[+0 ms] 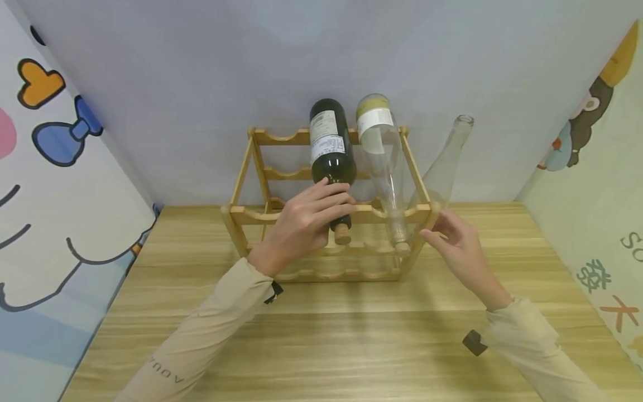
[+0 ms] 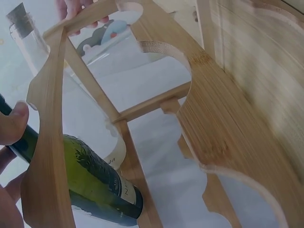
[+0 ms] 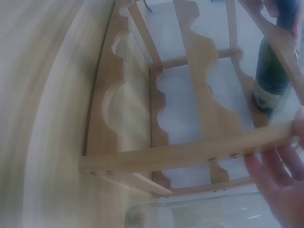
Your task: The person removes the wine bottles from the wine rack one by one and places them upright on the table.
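A wooden wine rack (image 1: 242,215) stands on the table against the back wall. On its top tier lies a dark green wine bottle (image 1: 334,166) with two pale labels and a cork toward me. My left hand (image 1: 311,215) grips the neck of this bottle; in the left wrist view the thumb (image 2: 19,116) lies along the neck. Beside it on the same tier lies a clear corked bottle (image 1: 387,167) with a yellowish base. At the rack's front right post, my right hand (image 1: 459,245) holds the wood, its fingers (image 3: 280,166) curled about the post in the right wrist view.
Behind the rack's right side, another clear bottle (image 1: 447,162) stands upright and uncorked. The wood-grain table (image 1: 321,346) runs between cartoon-printed side panels (image 1: 65,223). The rack's lower tier (image 1: 351,275) has scalloped rails.
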`<control>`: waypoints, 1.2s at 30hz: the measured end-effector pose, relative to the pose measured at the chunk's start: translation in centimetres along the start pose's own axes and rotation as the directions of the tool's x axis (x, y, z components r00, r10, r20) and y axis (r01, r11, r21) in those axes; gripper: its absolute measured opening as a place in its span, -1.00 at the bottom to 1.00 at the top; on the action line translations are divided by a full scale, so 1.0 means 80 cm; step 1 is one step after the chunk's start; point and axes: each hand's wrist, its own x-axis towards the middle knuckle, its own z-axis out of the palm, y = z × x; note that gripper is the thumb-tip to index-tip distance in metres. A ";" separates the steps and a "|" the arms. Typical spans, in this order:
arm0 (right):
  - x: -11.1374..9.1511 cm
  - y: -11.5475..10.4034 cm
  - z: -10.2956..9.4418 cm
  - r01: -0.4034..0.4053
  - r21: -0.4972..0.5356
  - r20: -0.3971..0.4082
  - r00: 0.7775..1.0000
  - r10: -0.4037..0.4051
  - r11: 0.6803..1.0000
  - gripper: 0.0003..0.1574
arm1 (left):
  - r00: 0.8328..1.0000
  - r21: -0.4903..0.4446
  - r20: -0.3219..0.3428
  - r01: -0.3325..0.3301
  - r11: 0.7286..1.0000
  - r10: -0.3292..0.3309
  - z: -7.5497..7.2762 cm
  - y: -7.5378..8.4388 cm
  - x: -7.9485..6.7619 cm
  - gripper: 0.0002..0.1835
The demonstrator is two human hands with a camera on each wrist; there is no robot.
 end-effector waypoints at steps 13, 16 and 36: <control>-0.003 0.007 0.006 0.037 0.023 -0.067 0.997 -0.035 0.999 -0.60 | 0.989 0.008 -0.149 0.003 1.000 -0.002 0.003 -0.001 0.016 -0.69; -0.002 0.009 0.008 0.032 0.037 -0.078 0.997 -0.029 0.999 -0.61 | 0.980 0.004 -0.198 0.007 1.000 -0.006 0.001 -0.003 0.021 -0.65; -0.002 0.010 0.010 0.020 0.030 -0.106 0.994 -0.017 0.999 -0.62 | 0.955 -0.030 -0.294 -0.036 0.999 0.026 -0.028 0.000 0.047 -0.79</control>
